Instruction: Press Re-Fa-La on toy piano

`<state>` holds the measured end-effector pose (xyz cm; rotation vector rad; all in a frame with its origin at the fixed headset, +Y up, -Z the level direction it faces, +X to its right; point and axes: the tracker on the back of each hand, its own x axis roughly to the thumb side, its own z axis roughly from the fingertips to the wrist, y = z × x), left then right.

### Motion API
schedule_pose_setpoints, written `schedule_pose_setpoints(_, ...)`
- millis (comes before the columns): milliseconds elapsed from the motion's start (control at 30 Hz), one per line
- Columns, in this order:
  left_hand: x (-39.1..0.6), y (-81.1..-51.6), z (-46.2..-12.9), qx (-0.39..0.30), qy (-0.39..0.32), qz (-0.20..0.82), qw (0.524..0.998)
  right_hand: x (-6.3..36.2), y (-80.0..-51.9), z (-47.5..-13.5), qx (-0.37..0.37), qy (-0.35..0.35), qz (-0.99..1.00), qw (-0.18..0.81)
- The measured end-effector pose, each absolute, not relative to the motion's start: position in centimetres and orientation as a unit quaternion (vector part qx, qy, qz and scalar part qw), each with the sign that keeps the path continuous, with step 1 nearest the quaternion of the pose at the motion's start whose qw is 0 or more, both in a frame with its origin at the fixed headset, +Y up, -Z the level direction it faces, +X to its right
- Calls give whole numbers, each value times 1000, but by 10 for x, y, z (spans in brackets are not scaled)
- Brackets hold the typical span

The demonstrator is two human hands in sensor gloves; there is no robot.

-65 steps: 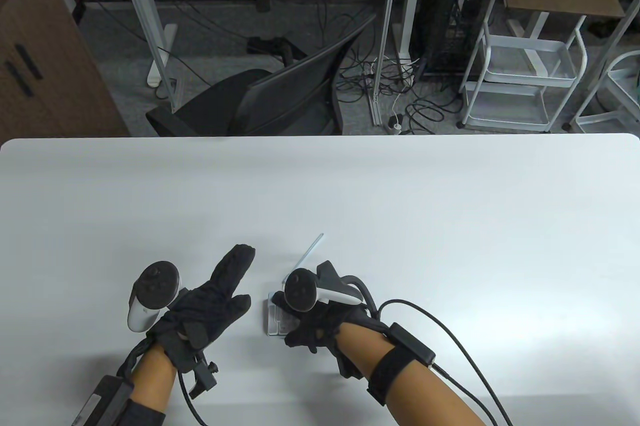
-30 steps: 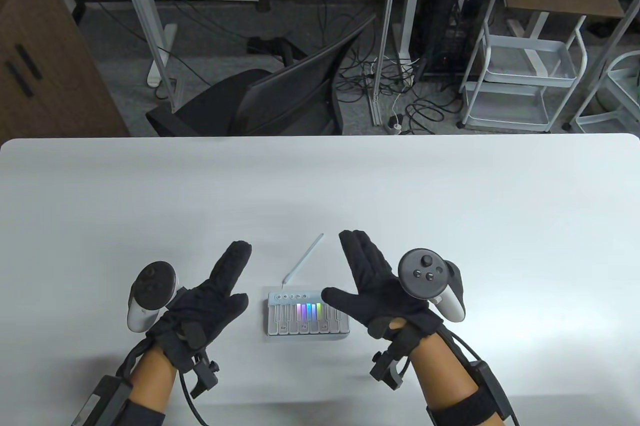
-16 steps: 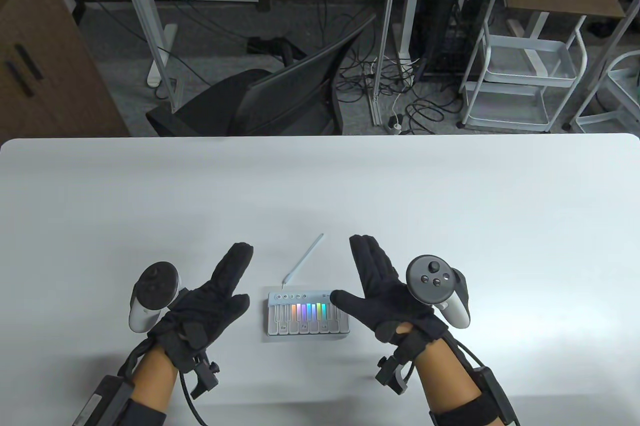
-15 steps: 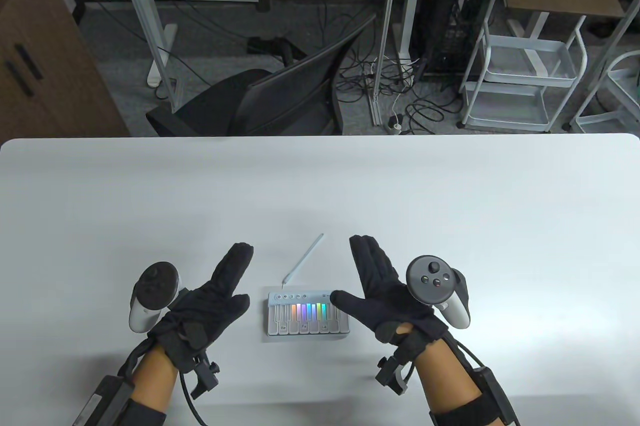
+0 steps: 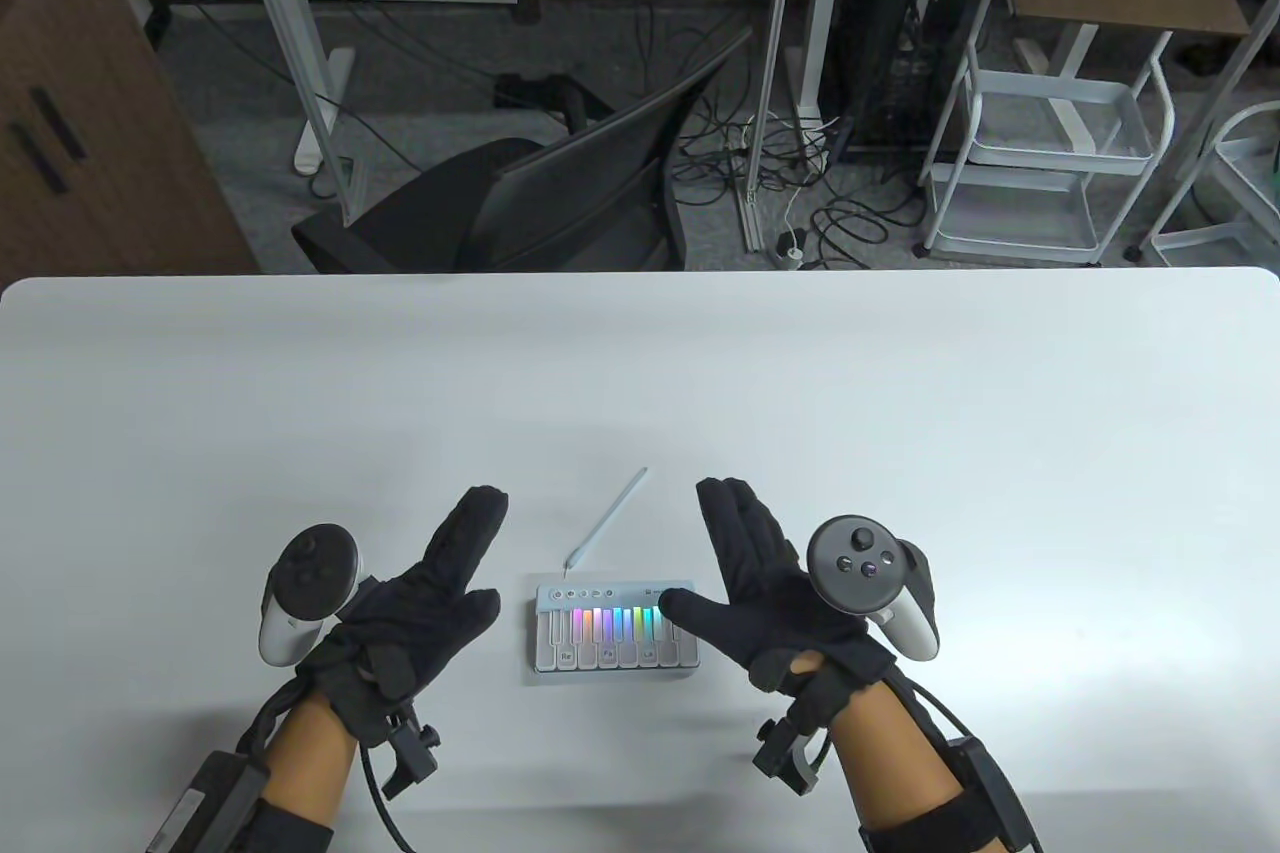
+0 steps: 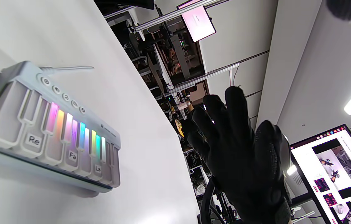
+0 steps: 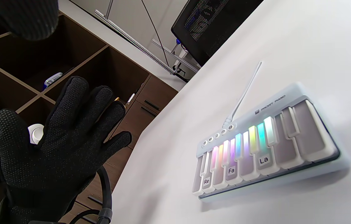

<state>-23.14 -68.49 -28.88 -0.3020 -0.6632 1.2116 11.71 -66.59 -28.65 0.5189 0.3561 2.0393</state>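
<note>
Since two seconds ago the right hand (image 5: 775,598) has lifted off the toy piano (image 5: 614,631) and now rests spread just right of it, near the tabletop's (image 5: 900,393) near edge; the left hand (image 5: 410,608) lies spread just left, gripping nothing.

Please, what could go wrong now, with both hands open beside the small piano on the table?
1. The toy piano is small and its keys are narrow, and the gloved right hand has thick fingers; one finger may press a neighbour of Re, Fa or La.
2. The piano lies loose on the smooth table, and the left hand is not holding it, so a press might push it away.
</note>
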Motion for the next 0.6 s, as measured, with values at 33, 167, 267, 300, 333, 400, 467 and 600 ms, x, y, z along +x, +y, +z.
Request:
schedule_pose_setpoints(33,-231,-685,-289,-138,-304,557,760,117,-666,-286,213,146,837,482)
schedule_pose_setpoints(167,-232,-685,-289,-137,-305,557,760,117,-666,-286,212,148,838,481)
schedule_pose_setpoints(267,-232,-685,-289,-138,-305,557,760,117,-667,-286,211,147,839,480)
schedule_pose_setpoints(300,-232,-685,-289,-138,-305,557,760,117,-667,-286,211,146,838,481)
schedule_pose_setpoints(333,-232,-685,-289,-138,-305,558,760,117,-667,-286,211,147,838,481)
schedule_pose_setpoints(400,-232,-685,-289,-137,-305,558,759,117,-667,-286,211,147,838,481)
schedule_pose_setpoints(467,-232,-685,-289,-139,-304,558,760,117,-667,-286,211,149,839,480)
schedule_pose_setpoints(600,-232,-685,-289,-142,-304,557,760,117,-668,-286,209,149,839,481)
